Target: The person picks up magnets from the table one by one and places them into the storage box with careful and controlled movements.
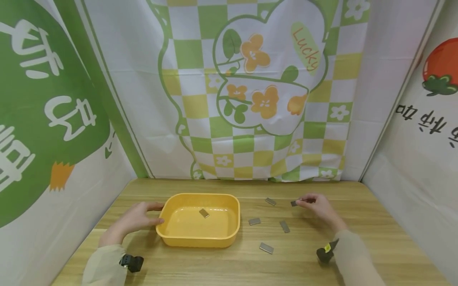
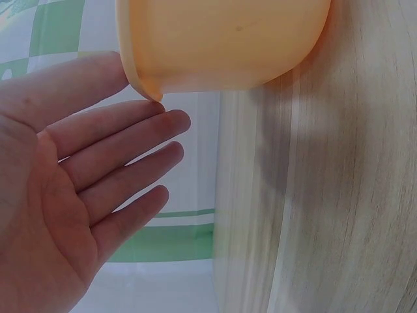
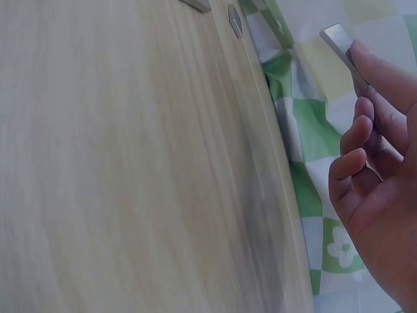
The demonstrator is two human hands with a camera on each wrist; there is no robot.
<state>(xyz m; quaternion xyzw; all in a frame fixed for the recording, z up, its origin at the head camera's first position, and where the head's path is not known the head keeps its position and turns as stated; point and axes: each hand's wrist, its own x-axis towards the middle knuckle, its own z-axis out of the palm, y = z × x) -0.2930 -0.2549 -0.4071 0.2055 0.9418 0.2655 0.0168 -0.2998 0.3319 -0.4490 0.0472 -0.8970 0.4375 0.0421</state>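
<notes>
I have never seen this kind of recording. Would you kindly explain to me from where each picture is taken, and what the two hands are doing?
There is no robot here, only a person working with bare hands. The widest picture comes from a camera on the head, looking forward and down. The other two come from small wrist cameras, one worn on each arm.

On the wooden table stands a yellow tray with one flat grey piece inside. Four similar loose pieces lie to its right. The left hand touches the tray's left rim; the right hand pinches another piece, the held piece.
</notes>
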